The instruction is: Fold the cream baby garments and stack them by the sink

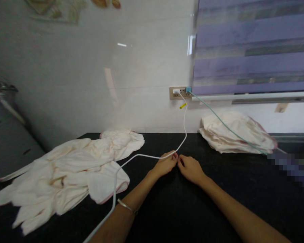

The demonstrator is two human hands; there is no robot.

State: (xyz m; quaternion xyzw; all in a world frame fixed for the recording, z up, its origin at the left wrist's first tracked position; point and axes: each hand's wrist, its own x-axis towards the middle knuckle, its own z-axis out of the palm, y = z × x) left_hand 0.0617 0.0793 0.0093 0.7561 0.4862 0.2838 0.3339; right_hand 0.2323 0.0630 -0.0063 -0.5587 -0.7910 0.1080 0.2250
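Close together over the dark countertop (162,209), my left hand (165,164) and my right hand (192,169) nearly meet at the fingertips. The fingers of both are curled in and closed. Anything between them is too small or hidden to make out. A white cable (139,155) runs from the wall past the top of my left hand and down along the left forearm, which wears a silver bangle (126,206). Left of that arm lies a loose heap of cream cloths (73,168) with pinkish edges, spread and crumpled.
Folded cream cloths (233,133) are stacked at the back right against the tiled wall. A wall socket (171,93) holds a white plug (176,91) and a teal plug (188,89). The teal cable (224,123) crosses above the stack toward a blurred patch. A purple blind (253,47) hangs above.
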